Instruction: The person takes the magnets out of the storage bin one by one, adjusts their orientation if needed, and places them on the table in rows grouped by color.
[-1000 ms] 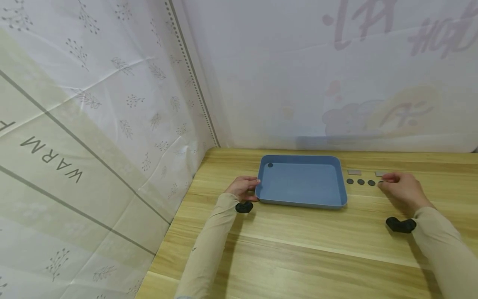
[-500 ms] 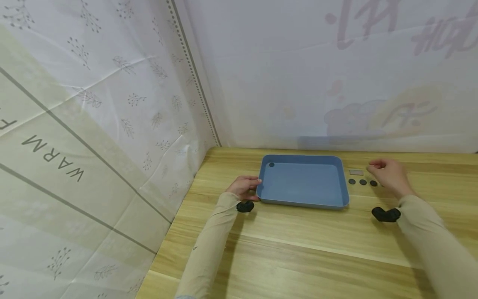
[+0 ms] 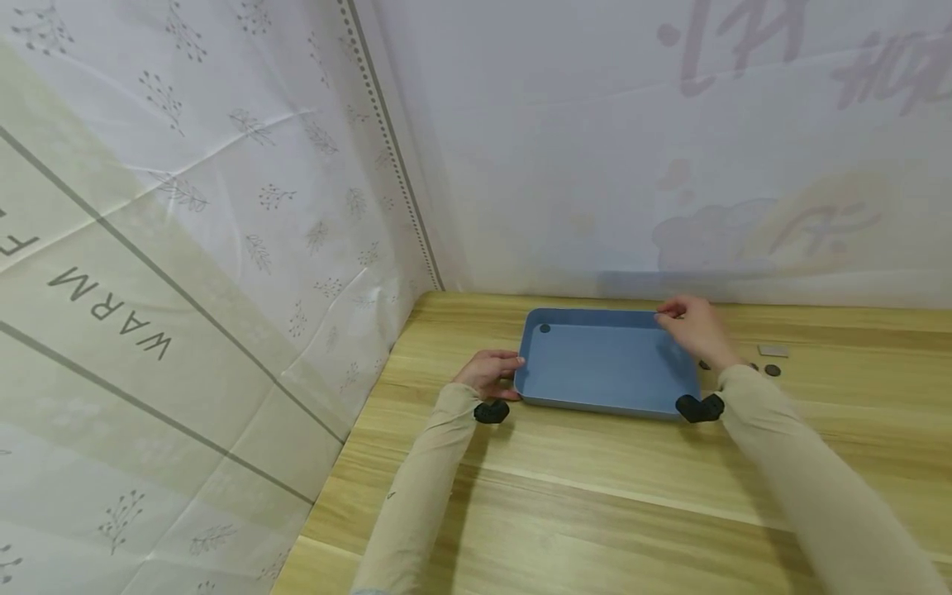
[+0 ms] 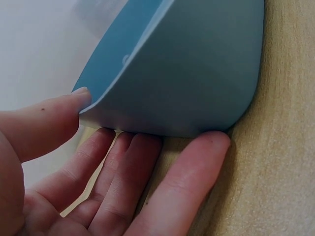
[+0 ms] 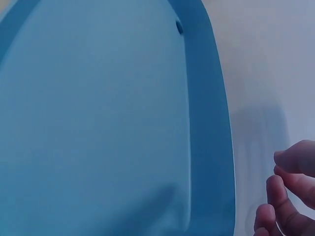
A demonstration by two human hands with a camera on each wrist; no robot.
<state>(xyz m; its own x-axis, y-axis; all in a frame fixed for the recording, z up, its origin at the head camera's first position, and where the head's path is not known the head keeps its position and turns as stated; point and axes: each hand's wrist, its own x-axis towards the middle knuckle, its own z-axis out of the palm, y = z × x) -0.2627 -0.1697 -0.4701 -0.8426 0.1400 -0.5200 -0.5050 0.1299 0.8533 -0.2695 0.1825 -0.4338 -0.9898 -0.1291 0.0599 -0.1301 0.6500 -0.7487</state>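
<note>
My left hand (image 3: 487,372) grips the left end of a blue tray (image 3: 606,368), thumb on the rim. In the left wrist view its fingers touch the tray's outer wall low down. One dark round disc (image 3: 545,329) lies inside the far left corner. My right hand (image 3: 695,330) is over the tray's far right corner, thumb and index fingertips together, other fingers curled. In the right wrist view these fingers (image 5: 278,189) are beside the long rim; I cannot tell whether anything is pinched between them.
Right of the tray, several dark discs stay on the wooden table (image 3: 580,496), such as the rightmost disc (image 3: 773,370), some partly behind my right hand. A grey rectangular piece (image 3: 773,350) lies behind them. A printed white curtain (image 3: 558,165) hangs along the table's back edge.
My right hand has moved left from the row of discs, past the rectangular pieces, to the tray's far right corner. The left hand keeps its grip on the tray.
</note>
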